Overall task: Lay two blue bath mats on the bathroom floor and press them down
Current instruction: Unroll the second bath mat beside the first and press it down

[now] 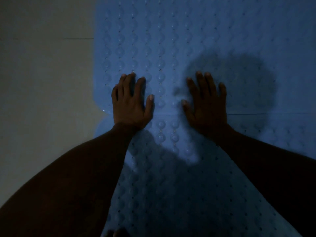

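Left of the left hand lies the pale floor (42, 86), dim, with a thin joint line running across it beyond the fingers. The left edges of the mats run just beside that hand's little finger. The left hand (131, 103) lies palm down with fingers straight and a little spread and the thumb out to the right, pressing flat and holding nothing. Its fingers rest on the far mat (171, 40), a blue sheet with rows of round bumps and small holes, which stretches away beyond both sets of fingertips. The near mat (171, 185), blue with the same pattern, lies under both wrists and forearms and runs back toward the person. The two mats meet in a straight seam (171, 114) that crosses under the heels of both hands. The right hand (206, 103) also lies flat, palm down, fingers straight and apart, gripping nothing, mostly on the far mat. A round dark shadow (253, 82) falls on the far mat just right of that hand
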`<state>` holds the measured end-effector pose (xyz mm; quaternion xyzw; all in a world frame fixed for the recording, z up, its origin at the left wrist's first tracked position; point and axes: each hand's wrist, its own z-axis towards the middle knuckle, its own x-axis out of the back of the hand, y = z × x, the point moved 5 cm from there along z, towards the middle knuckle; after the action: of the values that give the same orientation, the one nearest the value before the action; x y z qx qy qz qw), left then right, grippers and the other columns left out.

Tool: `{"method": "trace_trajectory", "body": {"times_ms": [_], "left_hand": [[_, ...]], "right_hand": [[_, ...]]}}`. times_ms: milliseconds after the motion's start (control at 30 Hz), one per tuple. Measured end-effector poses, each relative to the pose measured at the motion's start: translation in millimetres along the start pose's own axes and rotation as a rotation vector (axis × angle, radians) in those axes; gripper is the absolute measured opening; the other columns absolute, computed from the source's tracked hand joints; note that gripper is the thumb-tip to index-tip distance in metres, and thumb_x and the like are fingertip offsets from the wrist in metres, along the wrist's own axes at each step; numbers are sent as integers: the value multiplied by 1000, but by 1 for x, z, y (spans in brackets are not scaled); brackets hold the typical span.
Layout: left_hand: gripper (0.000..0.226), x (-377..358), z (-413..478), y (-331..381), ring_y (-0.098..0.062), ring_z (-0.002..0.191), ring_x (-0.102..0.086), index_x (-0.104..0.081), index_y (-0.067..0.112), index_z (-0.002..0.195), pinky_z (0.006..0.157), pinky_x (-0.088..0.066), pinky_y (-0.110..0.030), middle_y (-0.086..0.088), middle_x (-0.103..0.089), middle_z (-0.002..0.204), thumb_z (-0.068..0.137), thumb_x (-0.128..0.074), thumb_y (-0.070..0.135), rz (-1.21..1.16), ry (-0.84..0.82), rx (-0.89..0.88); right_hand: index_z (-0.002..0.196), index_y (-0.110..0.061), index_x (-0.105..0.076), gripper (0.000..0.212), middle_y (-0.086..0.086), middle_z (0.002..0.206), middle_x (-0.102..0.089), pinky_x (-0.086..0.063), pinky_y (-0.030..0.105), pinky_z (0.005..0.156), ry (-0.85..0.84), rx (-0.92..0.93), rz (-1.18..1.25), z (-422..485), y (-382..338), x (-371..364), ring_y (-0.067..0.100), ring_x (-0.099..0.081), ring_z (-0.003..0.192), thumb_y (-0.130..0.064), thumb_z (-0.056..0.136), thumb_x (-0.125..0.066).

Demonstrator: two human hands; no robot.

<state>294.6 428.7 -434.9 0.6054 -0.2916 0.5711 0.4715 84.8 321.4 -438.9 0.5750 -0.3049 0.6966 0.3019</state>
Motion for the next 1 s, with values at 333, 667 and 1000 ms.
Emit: {"method": "trace_trajectory", "body": {"times_ms": [333,667,1000], "left_hand": [[64,-11,1,52,-39,153,-28,-48,16,152,122,-24,-55,-18,-38,162,100,-40,54,14,-2,26],[64,-12,1,49,-41,151,-30,-47,14,149,120,-25,-56,-20,-40,158,99,-40,52,37,9,22],[64,-28,4,109,-38,155,-22,-43,19,154,123,-19,-55,-17,-34,163,100,-39,53,19,-67,24]], "right_hand": [[159,-22,-33,69,9,167,-27,-20,58,121,4,-6,41,1,2,-3,31,-24,155,-56,101,-39],[161,-23,-28,70,8,170,-19,-16,58,122,-69,-13,14,-11,52,1,28,-17,157,-57,101,-36],[159,-19,-34,67,9,168,-25,-21,59,121,-11,-14,51,-10,51,4,28,-23,156,-52,102,-39]]}}
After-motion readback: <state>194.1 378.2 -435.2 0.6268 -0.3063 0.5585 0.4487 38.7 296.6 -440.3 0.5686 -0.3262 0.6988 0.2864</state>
